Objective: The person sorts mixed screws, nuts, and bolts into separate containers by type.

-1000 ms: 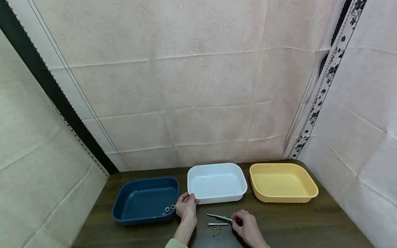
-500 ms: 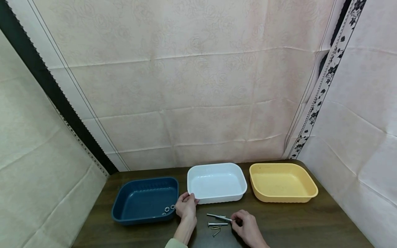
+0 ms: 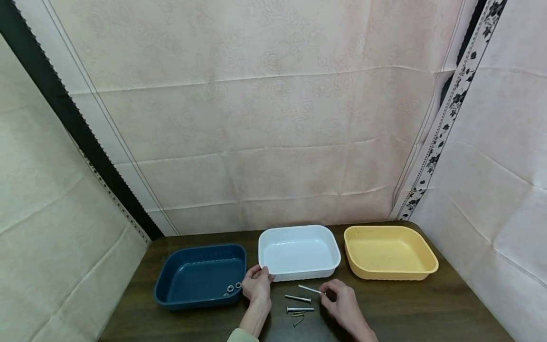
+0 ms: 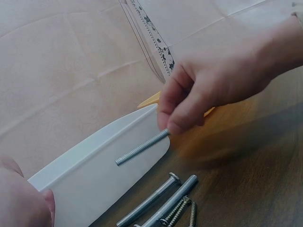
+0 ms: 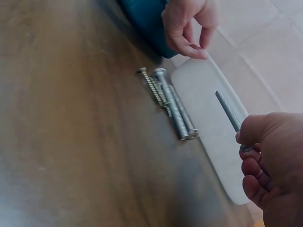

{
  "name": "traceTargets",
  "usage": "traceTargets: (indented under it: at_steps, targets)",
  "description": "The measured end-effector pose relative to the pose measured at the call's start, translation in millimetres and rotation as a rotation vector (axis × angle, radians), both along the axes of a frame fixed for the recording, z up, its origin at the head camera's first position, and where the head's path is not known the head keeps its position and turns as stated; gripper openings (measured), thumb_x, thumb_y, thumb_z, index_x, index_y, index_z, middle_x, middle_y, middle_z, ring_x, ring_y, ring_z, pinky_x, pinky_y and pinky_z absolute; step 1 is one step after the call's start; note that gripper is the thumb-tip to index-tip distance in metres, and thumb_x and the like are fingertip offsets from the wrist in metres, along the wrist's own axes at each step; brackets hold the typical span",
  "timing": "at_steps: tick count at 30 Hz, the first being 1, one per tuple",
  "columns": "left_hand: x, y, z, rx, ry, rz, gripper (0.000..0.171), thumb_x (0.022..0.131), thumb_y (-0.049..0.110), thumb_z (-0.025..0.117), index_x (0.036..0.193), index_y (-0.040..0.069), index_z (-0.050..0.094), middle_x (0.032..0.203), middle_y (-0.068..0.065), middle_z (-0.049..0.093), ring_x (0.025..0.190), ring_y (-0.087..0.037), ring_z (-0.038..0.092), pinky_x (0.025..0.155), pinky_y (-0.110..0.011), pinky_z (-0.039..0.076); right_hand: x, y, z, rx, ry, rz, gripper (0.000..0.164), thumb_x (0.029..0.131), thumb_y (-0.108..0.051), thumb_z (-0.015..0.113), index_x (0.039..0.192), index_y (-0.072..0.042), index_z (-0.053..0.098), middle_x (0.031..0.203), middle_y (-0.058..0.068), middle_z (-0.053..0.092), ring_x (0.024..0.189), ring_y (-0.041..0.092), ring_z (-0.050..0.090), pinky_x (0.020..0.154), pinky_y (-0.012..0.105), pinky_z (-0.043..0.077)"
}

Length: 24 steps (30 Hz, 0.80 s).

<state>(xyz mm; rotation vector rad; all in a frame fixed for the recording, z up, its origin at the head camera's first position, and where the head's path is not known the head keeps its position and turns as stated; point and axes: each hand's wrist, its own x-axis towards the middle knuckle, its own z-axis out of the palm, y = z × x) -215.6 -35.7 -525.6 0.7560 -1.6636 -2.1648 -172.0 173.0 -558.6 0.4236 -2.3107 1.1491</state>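
Thumb and finger of my left hand pinch the near left corner of the white tray. My right hand holds a silver bolt by its head end, raised above the table in front of that tray. In the left wrist view the bolt's threaded shank points away from the fingertips. Below it, two similar bolts lie side by side on the wood. Several smaller brass-coloured screws lie against them. The held bolt's head is partly hidden by my fingers.
To the left stands a dark blue tray with several metal nuts in its near right corner. A yellow tray stands to the right. Cloth hangs behind the brown table and along both sides.
My right hand has lifted the bolt off the pile, up and slightly right, apart from the other bolts. My left hand stays on the white tray.
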Motion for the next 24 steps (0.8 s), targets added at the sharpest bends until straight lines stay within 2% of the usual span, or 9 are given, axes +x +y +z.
traceTargets:
  at_steps: [10, 24]
  targets:
    - [-0.1, 0.8, -0.1, -0.002, -0.003, 0.004, 0.023, 0.092, -0.002, 0.067, 0.113, -0.008, 0.063, 0.095, -0.021, 0.063, 0.069, -0.019, 0.067, 0.065, -0.030, 0.062, -12.2, 2.6, 14.4, -0.018, 0.139, 0.023, 0.031, 0.063, 0.017, 0.077, 0.075, -0.010, 0.068, 0.074, -0.007, 0.060, 0.065, 0.006, 0.055, 0.052, 0.022, 0.049]
    - [-0.9, 1.5, 1.0, -0.001, -0.012, 0.010, 0.023, 0.092, -0.003, 0.066, 0.114, -0.008, 0.063, 0.097, -0.022, 0.063, 0.071, -0.019, 0.068, 0.065, -0.030, 0.062, -27.0, 5.4, 27.1, -0.006, 0.014, -0.023, 0.027, 0.070, 0.015, 0.076, 0.077, -0.011, 0.070, 0.075, -0.005, 0.061, 0.066, 0.009, 0.056, 0.053, 0.023, 0.051]
